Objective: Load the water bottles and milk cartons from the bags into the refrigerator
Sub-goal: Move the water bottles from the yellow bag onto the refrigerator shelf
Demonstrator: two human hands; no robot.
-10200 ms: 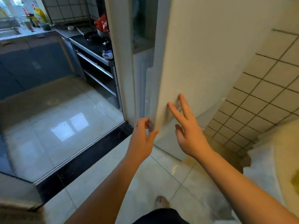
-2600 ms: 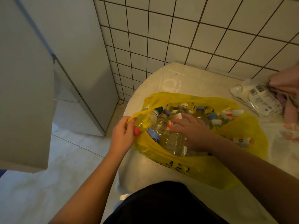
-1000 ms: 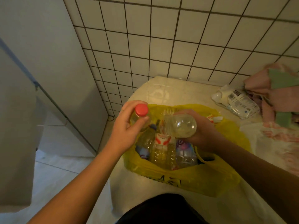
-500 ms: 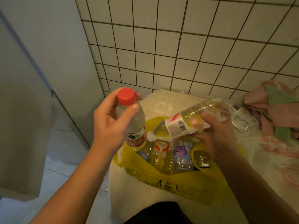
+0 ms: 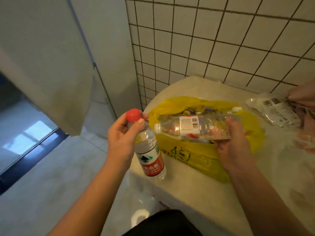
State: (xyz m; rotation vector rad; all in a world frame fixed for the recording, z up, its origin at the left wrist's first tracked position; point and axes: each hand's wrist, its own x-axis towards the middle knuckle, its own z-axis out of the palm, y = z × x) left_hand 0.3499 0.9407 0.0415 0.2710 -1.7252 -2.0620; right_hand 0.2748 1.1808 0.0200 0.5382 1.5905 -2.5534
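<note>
The left hand (image 5: 121, 137) holds a red-cap bottle (image 5: 150, 150) by its neck, upright. The right hand (image 5: 233, 147) grips a white-cap bottle (image 5: 192, 127) sideways over the yellow bag (image 5: 196, 155).

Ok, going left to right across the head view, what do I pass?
fridge door → left hand → red-capped bottle → white-capped bottle, held sideways → right hand → clear plastic packet → pink cloth. The yellow bag spans behind several, so it's left out.

Hands: left (image 5: 121, 138) and right (image 5: 233, 147) each grip a bottle above yellow bag (image 5: 201, 155).
</note>
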